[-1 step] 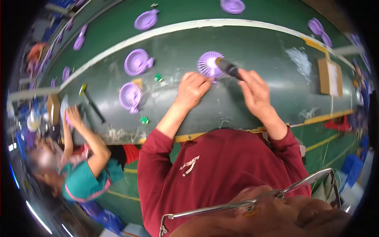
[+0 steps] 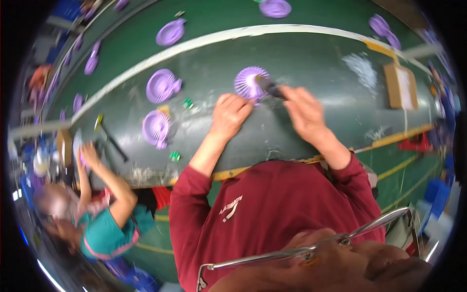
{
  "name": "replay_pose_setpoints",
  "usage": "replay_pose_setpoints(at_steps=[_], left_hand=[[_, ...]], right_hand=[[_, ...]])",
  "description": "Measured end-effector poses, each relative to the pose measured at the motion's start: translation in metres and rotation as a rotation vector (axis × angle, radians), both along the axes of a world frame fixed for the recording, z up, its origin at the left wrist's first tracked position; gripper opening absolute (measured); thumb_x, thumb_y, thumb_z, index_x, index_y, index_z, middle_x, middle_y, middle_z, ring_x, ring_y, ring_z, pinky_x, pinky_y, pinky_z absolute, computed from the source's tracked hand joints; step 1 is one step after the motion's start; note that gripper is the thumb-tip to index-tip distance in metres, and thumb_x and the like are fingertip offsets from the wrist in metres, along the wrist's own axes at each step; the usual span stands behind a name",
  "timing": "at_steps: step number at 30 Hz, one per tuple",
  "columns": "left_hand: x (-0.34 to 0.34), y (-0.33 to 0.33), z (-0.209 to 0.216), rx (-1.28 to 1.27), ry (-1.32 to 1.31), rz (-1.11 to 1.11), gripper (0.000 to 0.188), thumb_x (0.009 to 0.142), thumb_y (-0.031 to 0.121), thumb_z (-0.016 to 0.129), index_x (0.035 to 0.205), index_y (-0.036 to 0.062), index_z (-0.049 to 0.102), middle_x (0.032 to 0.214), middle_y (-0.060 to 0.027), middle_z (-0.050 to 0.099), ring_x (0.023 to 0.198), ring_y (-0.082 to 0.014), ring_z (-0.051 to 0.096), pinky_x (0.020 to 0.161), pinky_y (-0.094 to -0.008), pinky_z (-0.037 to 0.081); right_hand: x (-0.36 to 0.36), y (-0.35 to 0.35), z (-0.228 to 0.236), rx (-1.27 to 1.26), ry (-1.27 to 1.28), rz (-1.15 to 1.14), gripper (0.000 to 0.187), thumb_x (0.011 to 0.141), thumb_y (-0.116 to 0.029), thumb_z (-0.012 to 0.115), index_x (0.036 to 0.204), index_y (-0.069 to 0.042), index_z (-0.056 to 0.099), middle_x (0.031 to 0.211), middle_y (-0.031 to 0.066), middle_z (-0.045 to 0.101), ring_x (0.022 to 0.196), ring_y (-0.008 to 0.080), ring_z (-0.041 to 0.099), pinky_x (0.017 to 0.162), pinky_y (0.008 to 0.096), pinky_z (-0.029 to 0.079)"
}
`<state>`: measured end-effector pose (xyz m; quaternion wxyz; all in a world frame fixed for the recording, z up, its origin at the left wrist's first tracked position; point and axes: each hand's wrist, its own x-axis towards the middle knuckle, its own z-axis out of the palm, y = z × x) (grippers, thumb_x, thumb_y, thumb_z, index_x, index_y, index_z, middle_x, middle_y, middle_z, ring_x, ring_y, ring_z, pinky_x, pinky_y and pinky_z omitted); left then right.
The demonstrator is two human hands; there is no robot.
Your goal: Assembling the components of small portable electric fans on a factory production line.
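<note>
A round, ribbed purple plastic fan housing (image 2: 246,74) lies on the dark green bench in front of me. My left hand (image 2: 230,115) is closed at its lower edge, fingertips on the short stem; the exact pinch is partly hidden. In my right hand (image 2: 304,113) is a dark-handled tool (image 2: 273,89), its end over the middle of the housing. That end is blurred, so I cannot tell whether it touches. To the left lie two more purple housings, one (image 2: 163,85) farther off and one (image 2: 156,129) nearer me.
Small green circuit boards (image 2: 188,102) lie near the left housings. A tool with a black handle and yellow end (image 2: 111,138) rests farther left, beside a co-worker's hands (image 2: 88,155). An open cardboard box (image 2: 393,87) stands at right. Beyond the white strip (image 2: 233,32) are several purple pieces.
The whole view has shifted slightly, so the bench items appear a little farther left. The tool end stays over the housing, and my left hand keeps its place beside it.
</note>
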<state>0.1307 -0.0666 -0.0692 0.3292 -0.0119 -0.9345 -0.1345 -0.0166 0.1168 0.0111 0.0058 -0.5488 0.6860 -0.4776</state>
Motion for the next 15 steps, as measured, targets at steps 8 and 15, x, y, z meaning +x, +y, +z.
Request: replay_pose_setpoints(at_steps=[8,15], left_hand=[[-0.042,-0.001,0.027,-0.016,0.136,0.130,0.018,0.076,0.006,0.079,0.091,0.0087,0.070,0.088,-0.0053,0.066,0.085,-0.0248,0.063,0.082,-0.0395,0.045],[-0.100,0.022,0.054,0.098,0.150,0.148,0.014,0.082,0.007,0.075,0.093,0.0072,0.067,0.089,-0.0079,0.064,0.090,-0.0280,0.060,0.084,-0.0408,0.044]], right_hand=[[-0.022,0.054,-0.039,0.506,-0.034,0.009,0.021,0.092,-0.017,0.063,0.110,-0.008,0.070,0.095,0.0146,0.068,0.085,0.0386,0.065,0.077,0.0457,0.054],[-0.124,0.099,-0.045,0.135,0.037,-0.548,0.010,0.086,-0.010,0.070,0.094,-0.005,0.070,0.091,0.0149,0.068,0.083,0.0349,0.067,0.076,0.0422,0.054]])
